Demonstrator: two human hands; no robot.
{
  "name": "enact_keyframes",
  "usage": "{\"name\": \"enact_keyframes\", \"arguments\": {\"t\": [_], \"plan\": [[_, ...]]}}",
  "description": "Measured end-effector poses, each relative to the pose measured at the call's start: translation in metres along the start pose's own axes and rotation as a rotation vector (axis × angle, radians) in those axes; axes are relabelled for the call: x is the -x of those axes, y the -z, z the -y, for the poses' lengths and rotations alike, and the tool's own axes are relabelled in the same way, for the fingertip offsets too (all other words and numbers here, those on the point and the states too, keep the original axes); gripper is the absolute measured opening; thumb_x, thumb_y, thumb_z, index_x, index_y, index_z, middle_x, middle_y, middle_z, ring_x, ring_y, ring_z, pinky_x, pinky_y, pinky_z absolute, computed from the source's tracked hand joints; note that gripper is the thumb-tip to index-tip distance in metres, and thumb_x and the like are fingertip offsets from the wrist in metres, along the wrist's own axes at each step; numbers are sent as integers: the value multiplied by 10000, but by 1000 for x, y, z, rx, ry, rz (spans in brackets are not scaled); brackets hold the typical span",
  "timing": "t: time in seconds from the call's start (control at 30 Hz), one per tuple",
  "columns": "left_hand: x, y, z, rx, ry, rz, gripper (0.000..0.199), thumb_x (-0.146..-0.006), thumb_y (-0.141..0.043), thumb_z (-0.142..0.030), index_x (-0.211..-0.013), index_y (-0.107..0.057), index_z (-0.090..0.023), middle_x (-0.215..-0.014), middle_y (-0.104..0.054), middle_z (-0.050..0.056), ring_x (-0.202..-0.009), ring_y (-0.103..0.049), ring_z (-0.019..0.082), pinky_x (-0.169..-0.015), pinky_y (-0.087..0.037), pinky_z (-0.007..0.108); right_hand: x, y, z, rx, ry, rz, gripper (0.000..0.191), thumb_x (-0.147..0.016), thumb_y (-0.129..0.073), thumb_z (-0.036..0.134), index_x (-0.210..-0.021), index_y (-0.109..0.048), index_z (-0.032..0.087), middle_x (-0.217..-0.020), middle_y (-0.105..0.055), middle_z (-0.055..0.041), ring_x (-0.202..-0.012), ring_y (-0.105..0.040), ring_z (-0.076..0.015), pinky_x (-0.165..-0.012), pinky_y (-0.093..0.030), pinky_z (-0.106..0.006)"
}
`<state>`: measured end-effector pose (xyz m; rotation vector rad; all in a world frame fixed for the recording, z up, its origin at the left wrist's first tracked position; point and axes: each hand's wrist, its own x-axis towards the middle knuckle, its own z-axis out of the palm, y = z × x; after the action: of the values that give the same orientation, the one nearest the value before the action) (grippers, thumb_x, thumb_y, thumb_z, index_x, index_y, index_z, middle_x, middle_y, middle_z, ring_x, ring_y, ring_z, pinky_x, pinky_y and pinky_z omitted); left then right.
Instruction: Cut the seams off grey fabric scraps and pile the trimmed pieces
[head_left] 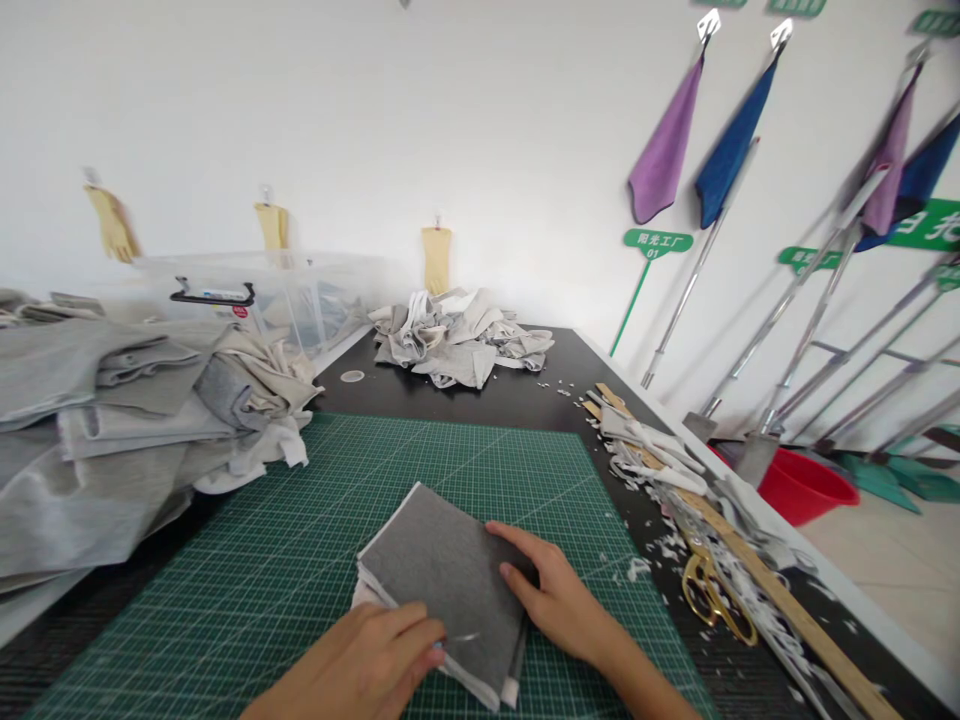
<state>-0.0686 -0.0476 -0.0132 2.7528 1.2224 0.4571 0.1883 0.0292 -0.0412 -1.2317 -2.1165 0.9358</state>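
Observation:
A folded stack of grey cloth with pale edges lies on the green cutting mat. At its left lower edge, my left hand is closed, thumb and fingers pinched together. A small blue bit shows at its fingertips, and a thin shiny streak lies on the cloth just beyond; the kind of thing held is too hidden to name. My right hand rests on the right side of the stack, index finger and thumb apart on the cloth. Its other fingers are mostly hidden.
Heaped grey cloth covers the left side, before a clear plastic bin. Crumpled scraps lie at the back. Gold-handled scissors, a wooden ruler and pale clippings line the right edge. A red bucket stands beyond.

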Motion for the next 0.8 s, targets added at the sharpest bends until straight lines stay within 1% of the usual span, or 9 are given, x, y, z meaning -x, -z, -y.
{"name": "enact_keyframes", "arguments": {"t": [0.07, 0.1, 0.17, 0.23, 0.3, 0.43, 0.6, 0.7, 0.8], "plan": [[2, 2, 2, 32, -15, -24, 300, -1000, -355, -197, -1177, -593, -234, -973, -683, 42, -736, -672, 159, -690, -581, 278, 0, 0, 0, 3, -3, 3, 442, -923, -501, 279, -1364, -514, 265, -1408, -538, -34, -1305, -478, -225, -1132, -334, -440], [2, 2, 3, 43, -33, -28, 313, -999, -361, -205, -1220, -578, -251, -987, -684, 41, -738, -673, 153, -687, -579, 265, 0, 0, 0, 4, -4, 5, 443, -922, -502, 279, -1365, -513, 263, -1409, -537, -35, -1307, -477, -226, -1132, -334, -441], [3, 2, 3, 43, -30, -15, 340, -982, -446, -259, -1312, -526, -288, -1033, -686, 35, -762, -681, 157, -699, -583, 266, -1, -1, -1, 1, -3, 4, 447, -921, -502, 280, -1367, -511, 258, -1410, -536, -37, -1308, -477, -227, -1133, -335, -442], [4, -2, 4, 18, 21, -3, 429, -941, -546, -323, -1365, -487, -296, -1095, -684, 39, -819, -692, 186, -732, -591, 302, -1, -1, -1, -3, -1, 4, 446, -920, -502, 281, -1366, -513, 256, -1409, -537, -38, -1308, -478, -227, -1136, -334, -442], [7, -7, 6, -4, 77, -1, 487, -920, -582, -365, -1387, -469, -291, -1174, -667, 47, -917, -689, 221, -787, -589, 346, -2, -1, -1, -3, -1, 6, 445, -920, -502, 282, -1364, -514, 260, -1410, -537, -35, -1309, -477, -225, -1137, -333, -443], [13, -13, 13, 18, 106, -4, 426, -944, -545, -384, -1363, -499, -323, -1232, -647, 29, -1019, -666, 225, -850, -569, 360, -1, -1, -1, -2, -3, 0, 445, -917, -504, 288, -1361, -519, 262, -1409, -537, -36, -1308, -477, -229, -1136, -334, -447], [13, -9, 15, 78, 121, -1, 395, -932, -563, -400, -1324, -534, -370, -1233, -638, 22, -1029, -661, 212, -867, -559, 346, -1, -1, -2, 2, 3, -4, 449, -914, -505, 282, -1362, -519, 259, -1406, -540, -37, -1305, -481, -227, -1135, -338, -443], [12, -7, 14, 127, 161, 29, 363, -930, -565, -400, -1293, -553, -384, -1248, -626, 12, -1055, -650, 212, -888, -550, 359, -1, -1, -2, 2, 8, -1, 449, -914, -504, 274, -1362, -519, 259, -1403, -544, -37, -1306, -483, -224, -1137, -334, -443], [11, -8, 15, 179, 193, 83, 346, -927, -575, -374, -1273, -558, -370, -1227, -635, -1, -1063, -644, 208, -908, -538, 362, -1, 0, -1, 0, 9, 0, 447, -913, -505, 270, -1359, -521, 260, -1402, -545, -33, -1305, -484, -222, -1137, -335, -441]]}}
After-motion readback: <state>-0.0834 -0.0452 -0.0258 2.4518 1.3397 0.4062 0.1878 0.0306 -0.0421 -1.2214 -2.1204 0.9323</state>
